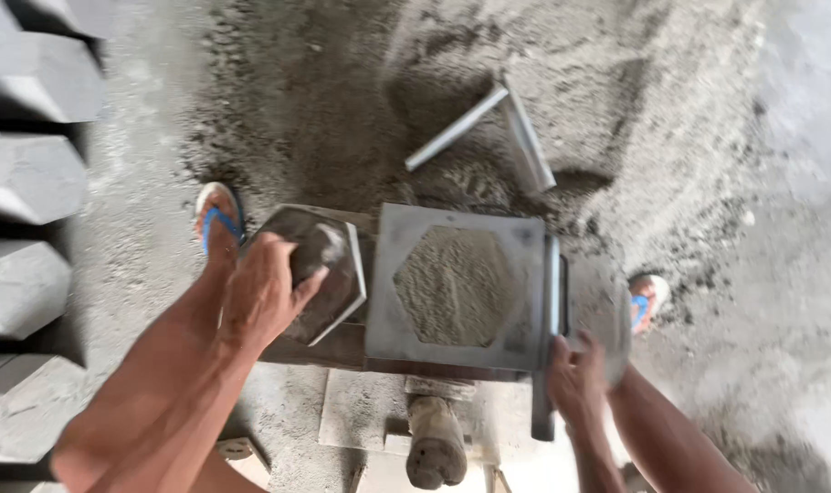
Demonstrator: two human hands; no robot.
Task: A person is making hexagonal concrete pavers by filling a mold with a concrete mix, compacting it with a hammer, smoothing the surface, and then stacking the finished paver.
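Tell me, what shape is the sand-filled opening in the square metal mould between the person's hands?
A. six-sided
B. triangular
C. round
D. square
A: the opening in the square metal mould has six straight edges, like the hexagonal plate under the left hand, and it is packed with a grey sandy mix.

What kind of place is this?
Probably a small workshop for making paving blocks. A metal mould with a six-sided hole is packed with sandy mix, grey six-sided blocks stand alongside, and loose sand covers the ground.
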